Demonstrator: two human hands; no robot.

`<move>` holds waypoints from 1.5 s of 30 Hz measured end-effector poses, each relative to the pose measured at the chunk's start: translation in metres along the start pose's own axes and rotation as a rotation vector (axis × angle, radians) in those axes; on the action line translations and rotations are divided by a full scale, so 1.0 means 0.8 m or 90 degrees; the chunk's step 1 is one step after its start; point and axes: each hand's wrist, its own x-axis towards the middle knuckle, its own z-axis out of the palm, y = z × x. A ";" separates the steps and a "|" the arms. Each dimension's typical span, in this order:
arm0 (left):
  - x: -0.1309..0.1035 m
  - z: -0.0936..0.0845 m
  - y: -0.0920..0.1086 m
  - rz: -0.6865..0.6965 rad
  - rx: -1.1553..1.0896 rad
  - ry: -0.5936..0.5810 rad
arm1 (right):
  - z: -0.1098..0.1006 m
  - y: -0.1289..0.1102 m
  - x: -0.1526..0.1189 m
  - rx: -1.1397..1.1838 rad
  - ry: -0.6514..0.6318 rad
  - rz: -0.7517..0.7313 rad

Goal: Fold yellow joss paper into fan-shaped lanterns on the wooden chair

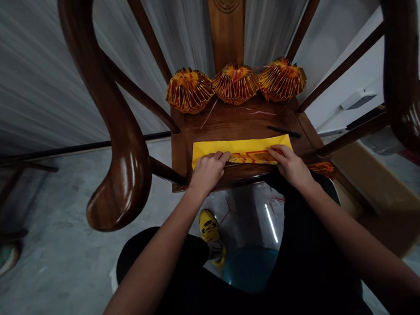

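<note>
A sheet of yellow paper with red and gold print lies along the front of the wooden chair seat, its near edge turned up. At its left part my left hand pinches that near edge. My right hand grips the right part between thumb and fingers. Behind the paper, three pleated paper bundles, orange and gold, stand in a row against the chair back. A thin black stick-like object rests on the seat beyond the paper's right end.
Curved wooden armrests rise on both sides of the seat. Loose pink strings lie behind the paper. An open cardboard box stands on the floor at the right, near another pleated bundle. Someone's shoe shows at far left.
</note>
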 end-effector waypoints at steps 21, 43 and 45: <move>-0.006 -0.011 0.008 -0.055 -0.016 -0.030 | -0.004 -0.010 -0.008 -0.072 0.047 -0.090; -0.013 -0.014 -0.009 0.022 -0.008 0.016 | -0.045 -0.005 0.032 -0.165 -0.126 -0.094; -0.012 -0.016 -0.011 0.018 -0.016 0.020 | -0.052 0.000 0.046 -0.142 -0.162 -0.077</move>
